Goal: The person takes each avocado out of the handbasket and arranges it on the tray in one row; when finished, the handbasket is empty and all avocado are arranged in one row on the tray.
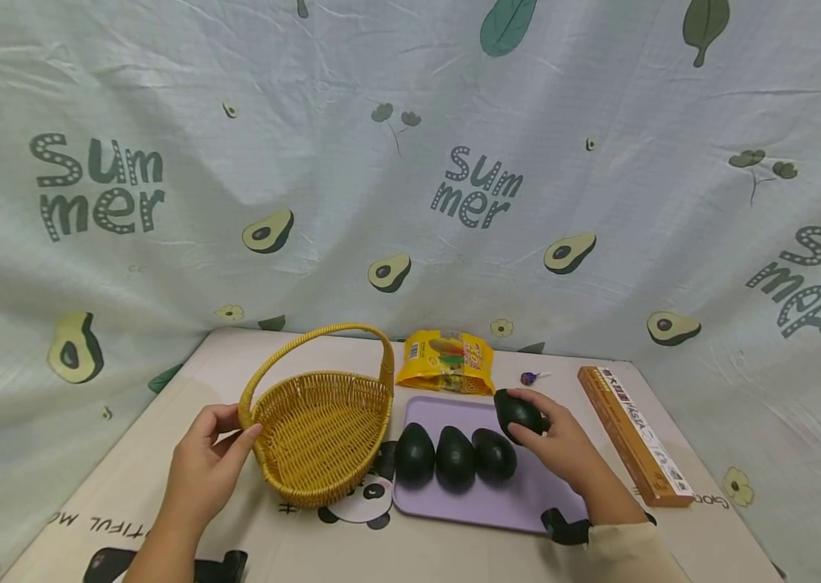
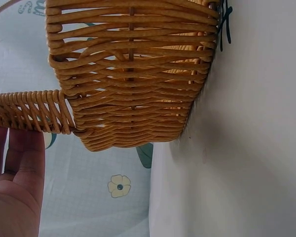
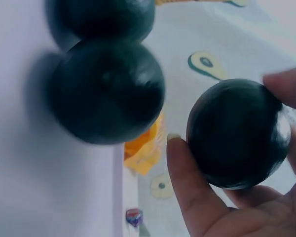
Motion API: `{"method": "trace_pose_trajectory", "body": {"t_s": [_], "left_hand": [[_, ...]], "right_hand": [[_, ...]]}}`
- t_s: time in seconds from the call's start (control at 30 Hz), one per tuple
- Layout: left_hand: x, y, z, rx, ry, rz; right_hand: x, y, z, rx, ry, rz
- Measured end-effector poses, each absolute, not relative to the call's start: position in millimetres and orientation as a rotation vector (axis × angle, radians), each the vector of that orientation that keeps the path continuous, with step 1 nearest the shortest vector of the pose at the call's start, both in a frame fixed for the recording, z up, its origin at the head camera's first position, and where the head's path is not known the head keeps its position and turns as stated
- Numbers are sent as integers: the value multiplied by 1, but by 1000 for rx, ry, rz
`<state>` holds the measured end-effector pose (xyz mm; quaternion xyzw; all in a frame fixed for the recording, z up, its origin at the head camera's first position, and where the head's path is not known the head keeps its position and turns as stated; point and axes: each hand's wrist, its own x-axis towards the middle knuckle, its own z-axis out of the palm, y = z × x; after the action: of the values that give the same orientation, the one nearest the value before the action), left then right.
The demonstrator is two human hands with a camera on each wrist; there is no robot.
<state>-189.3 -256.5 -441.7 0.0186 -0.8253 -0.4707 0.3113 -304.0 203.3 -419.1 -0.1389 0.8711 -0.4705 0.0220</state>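
My right hand (image 1: 559, 441) holds a dark green avocado (image 1: 518, 415) above the lilac tray (image 1: 534, 506), fingers and thumb around its sides. In the right wrist view the held avocado (image 3: 238, 134) hangs beside two others. Three more avocados (image 1: 456, 458) lie in a row on the tray's left part. At the left, my left hand (image 1: 206, 465) grips the handle of a yellow-brown wicker basket (image 1: 323, 433) near its base, thumb on the near side. The basket's inside shows bare woven wicker. From the left wrist, fingers (image 2: 27, 158) lie against the wrapped handle.
Behind the tray lies a yellow snack bag (image 1: 448, 362), with a lollipop (image 1: 529, 378) to its right. A long orange-brown pasta box (image 1: 635, 437) lies along the right side. A printed cloth (image 1: 338, 162) hangs behind the table.
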Motion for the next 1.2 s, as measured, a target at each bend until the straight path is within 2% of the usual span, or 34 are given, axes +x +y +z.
{"method": "trace_pose_trajectory", "body": {"t_s": [0.67, 1.2], "left_hand": [[-191, -256, -441, 57, -2182, -1235], [-191, -255, -441, 82, -2174, -1240]], "right_hand": [[-300, 232, -451, -293, 2902, -1222], [-294, 233, -473, -412, 3059, -1024]]}}
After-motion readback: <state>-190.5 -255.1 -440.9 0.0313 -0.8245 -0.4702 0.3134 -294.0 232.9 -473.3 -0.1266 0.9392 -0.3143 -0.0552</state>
